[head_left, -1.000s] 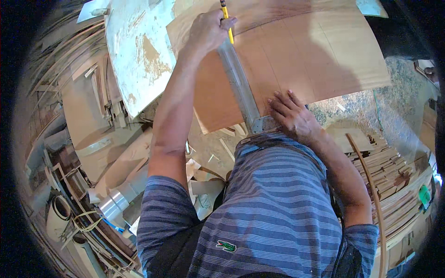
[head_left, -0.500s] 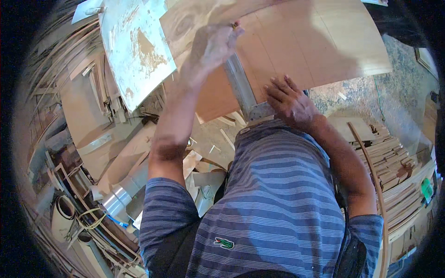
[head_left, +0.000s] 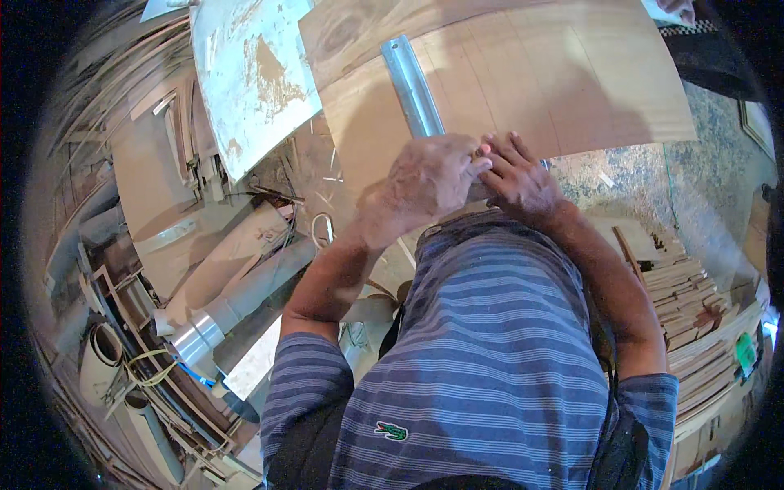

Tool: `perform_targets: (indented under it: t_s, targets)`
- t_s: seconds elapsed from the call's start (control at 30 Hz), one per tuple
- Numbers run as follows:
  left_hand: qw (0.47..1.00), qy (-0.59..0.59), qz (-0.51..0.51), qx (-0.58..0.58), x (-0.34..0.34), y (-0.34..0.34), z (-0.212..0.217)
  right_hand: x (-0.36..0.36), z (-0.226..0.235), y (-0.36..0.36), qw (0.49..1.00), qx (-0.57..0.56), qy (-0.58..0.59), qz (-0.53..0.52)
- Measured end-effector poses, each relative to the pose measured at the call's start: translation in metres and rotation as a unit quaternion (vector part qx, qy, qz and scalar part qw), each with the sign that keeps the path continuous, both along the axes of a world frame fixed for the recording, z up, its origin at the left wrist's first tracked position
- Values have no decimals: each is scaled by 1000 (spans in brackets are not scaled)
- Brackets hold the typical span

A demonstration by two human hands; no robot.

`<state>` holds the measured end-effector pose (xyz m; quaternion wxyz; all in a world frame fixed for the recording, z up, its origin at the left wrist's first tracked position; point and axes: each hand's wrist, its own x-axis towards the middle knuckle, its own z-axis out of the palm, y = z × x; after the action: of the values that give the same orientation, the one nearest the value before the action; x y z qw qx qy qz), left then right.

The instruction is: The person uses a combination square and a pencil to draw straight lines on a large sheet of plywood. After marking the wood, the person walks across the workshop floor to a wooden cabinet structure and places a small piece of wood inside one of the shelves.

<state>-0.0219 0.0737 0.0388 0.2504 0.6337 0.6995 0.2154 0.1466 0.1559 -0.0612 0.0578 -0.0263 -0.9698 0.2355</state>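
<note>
A sheet of thin plywood (head_left: 523, 73) lies in front of me, marked with several faint lines running across it. On it rests a metal straightedge (head_left: 411, 86) with a hole at its far end; its near end is hidden beneath my hands. My left hand (head_left: 433, 175) is closed above that near end, pinching what looks like a pencil (head_left: 484, 149) of which only a small reddish tip shows. Right beside it, my right hand (head_left: 523, 175) lies with fingers stretched out at the sheet's near edge, over the straightedge's end.
A white stained board (head_left: 253, 82) stands to the left of the plywood. Further left are wood strips, a grey pipe (head_left: 245, 298) and rolled sheets (head_left: 106, 347). Stacked wood pieces (head_left: 686, 294) sit at my right. At the far right corner, part of another person's hand (head_left: 676, 10) shows.
My left hand has come back from the straightedge's far end to its near end, beside my right hand. The straightedge's far part is now uncovered. My right hand has barely moved.
</note>
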Motion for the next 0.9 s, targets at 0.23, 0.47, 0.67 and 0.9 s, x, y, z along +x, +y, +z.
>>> perform_targets:
  t_s: [0.23, 0.47, 0.67, 0.9]
  targets:
    - [994, -19, 71, 85, -12, -25, -24, -2, -1, -2, 1000, 4, -9, 8]
    - [803, -381, 441, 123, -11, -107, -30, -4, -5, -9, 998, 21, 67, -2]
    - [792, -376, 481, -33, 29, -147, -49, -10, 24, -22, 979, -180, 84, -43]
    - [894, -273, 351, -48, 42, -133, -41, -35, 65, -55, 794, -586, 58, -148]
